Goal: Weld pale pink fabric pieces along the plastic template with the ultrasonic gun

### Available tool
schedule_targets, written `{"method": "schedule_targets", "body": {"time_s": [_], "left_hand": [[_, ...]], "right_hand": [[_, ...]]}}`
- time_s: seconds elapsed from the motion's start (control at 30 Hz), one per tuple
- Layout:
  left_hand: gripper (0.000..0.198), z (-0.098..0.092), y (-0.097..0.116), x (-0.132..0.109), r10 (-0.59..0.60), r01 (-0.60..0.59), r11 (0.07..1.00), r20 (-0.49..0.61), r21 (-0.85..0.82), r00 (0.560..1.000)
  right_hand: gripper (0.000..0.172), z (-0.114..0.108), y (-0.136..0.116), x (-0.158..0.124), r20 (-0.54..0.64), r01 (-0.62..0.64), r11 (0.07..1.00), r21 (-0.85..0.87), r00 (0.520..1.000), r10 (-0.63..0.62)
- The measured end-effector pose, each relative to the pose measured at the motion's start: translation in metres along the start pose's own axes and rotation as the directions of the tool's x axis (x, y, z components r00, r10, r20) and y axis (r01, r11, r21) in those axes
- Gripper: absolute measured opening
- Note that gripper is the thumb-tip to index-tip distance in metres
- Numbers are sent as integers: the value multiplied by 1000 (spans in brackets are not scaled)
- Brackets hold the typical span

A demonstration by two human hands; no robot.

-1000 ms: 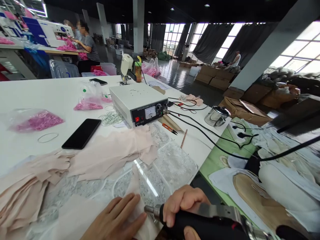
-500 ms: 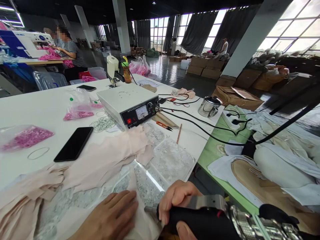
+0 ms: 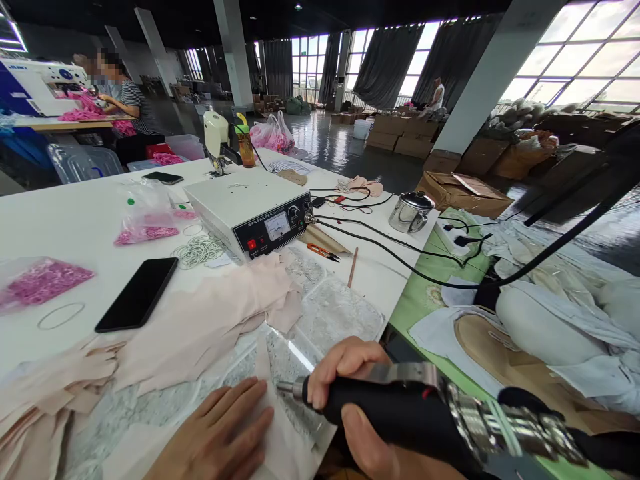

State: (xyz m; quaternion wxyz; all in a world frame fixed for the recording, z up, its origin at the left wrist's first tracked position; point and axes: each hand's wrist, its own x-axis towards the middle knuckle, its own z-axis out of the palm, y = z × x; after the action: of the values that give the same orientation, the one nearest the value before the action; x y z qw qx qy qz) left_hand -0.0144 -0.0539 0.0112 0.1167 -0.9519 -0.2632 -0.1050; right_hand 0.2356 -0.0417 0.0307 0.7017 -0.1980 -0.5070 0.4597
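Observation:
My left hand [image 3: 220, 433] lies flat, fingers stretched out, on a pale pink piece of fabric [image 3: 287, 443] near the table's front edge. With my right hand [image 3: 350, 380] I grip a black handheld ultrasonic welder [image 3: 400, 413], its silver rear end pointing right. The welder's metal tip [image 3: 290, 387] is beside the fabric, close to my left fingertips; whether it touches anything I cannot tell. Under the fabric is a clear, scuffed mat [image 3: 340, 310]. More pale pink fabric [image 3: 200, 313] spreads beyond my left hand, with a stack of strips [image 3: 40, 407] at the left.
A control box [image 3: 250, 213] with a dial feeds a black cable [image 3: 370, 248] toward the right. Around it are a phone [image 3: 137, 293], elastic loops [image 3: 200, 251], orange thread snips [image 3: 323, 252] and a steel mug [image 3: 411, 213]. Padded pieces [image 3: 540, 327] lie on the green surface at right.
The welder in my right hand has shifted slightly up and left, its tip now showing beside the fabric. My left hand stays on the fabric. The whole view has shifted a little.

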Motion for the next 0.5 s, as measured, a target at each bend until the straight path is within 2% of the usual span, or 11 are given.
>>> {"method": "schedule_targets", "body": {"time_s": [0.1, 0.3, 0.5], "left_hand": [[33, 1, 4, -3, 2, -2, 1000, -6, 0, 1000], [32, 6, 10, -4, -102, 96, 991, -50, -96, 994], [33, 4, 7, -2, -26, 23, 995, -22, -100, 999]], "right_hand": [[17, 12, 9, 16, -19, 68, 997, -37, 997, -69], [21, 20, 41, 38, 75, 88, 996, -34, 994, -85], [18, 19, 48, 43, 113, 86, 995, -58, 990, -79]]}}
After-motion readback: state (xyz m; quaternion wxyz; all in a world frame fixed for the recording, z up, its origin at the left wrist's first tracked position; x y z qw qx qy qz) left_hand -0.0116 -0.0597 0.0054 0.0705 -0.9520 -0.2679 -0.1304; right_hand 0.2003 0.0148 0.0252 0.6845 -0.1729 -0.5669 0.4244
